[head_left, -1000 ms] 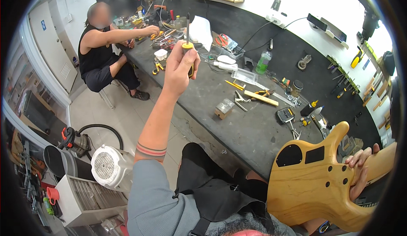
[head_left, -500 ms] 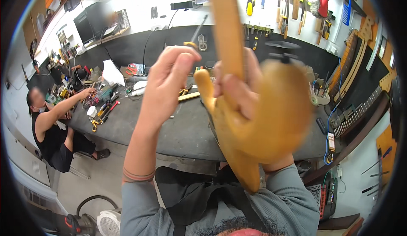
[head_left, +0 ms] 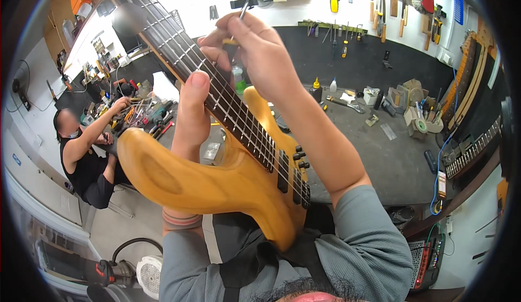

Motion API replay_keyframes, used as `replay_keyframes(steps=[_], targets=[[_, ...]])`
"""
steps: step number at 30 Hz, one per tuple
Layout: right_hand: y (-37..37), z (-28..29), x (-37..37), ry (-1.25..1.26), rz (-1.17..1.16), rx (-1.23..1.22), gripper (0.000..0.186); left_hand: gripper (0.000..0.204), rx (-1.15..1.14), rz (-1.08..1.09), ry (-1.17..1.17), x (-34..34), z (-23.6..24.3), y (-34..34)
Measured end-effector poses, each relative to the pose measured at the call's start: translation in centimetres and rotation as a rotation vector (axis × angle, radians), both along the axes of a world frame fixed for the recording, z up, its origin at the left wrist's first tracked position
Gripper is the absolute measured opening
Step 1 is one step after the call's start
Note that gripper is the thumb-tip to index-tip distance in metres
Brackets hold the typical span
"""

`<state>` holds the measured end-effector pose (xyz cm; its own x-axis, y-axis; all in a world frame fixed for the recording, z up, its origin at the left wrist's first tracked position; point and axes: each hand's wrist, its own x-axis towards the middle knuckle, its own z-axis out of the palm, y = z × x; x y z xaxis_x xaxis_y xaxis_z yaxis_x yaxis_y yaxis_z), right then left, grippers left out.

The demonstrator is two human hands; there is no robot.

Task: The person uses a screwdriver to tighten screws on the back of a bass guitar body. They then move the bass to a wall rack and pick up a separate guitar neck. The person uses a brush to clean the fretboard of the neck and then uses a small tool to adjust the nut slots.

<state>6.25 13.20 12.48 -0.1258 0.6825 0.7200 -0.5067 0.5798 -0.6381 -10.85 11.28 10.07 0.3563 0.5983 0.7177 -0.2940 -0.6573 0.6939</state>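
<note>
Head view shows a honey-coloured wooden guitar with dark fretboard.

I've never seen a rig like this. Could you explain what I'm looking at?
There's no machine: someone works bare-handed, filmed by a wide fisheye camera worn on the head and looking down, so straight edges bend. The left hand holds a guitar by its neck; the right hand holds a screwdriver, shaft upward. On the dark bench are a green bottle, a white bottle and tools. Another person reaches over at left.
</note>
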Motion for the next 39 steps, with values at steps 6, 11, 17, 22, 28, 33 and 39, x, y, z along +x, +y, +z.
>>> replay_keyframes(steps=[6, 11, 17, 22, 28, 33, 39], targets=[[-1.0, -2.2, 2.3, 0.001, -0.423, 0.217, 0.035, 0.062, 0.036, 0.169, -0.298, 1.3, -1.2, -1.8], [-4.8, -5.8, 5.4, -0.094, -0.596, 0.201, 0.026, 0.063, -0.133, -0.433, -0.463, -1.1, -3.7, -1.9], [-7.3, -7.5, 7.8, -0.178, -0.473, 0.051, 0.02, 0.057, -0.098, -0.302, -0.467, -2.3, -4.7, -2.7], [-8.5, -7.5, 8.0, -0.176, -0.39, -0.064, 0.023, 0.053, -0.146, -0.221, -0.506, -1.7, -4.6, -3.3], [-8.9, -7.6, 8.8, -0.166, -0.281, -0.047, 0.025, 0.053, -0.15, -0.127, -0.518, -0.9, -4.3, -4.1], [-9.4, -7.8, 9.0, -0.224, -0.386, -0.002, 0.024, 0.053, -0.118, -0.114, -0.525, -0.6, -4.4, -5.1], [-8.1, -10.8, 9.8, -0.273, -0.461, 0.294, 0.015, 0.054, -0.096, -0.072, -0.542, -0.4, -4.7, -6.6]])
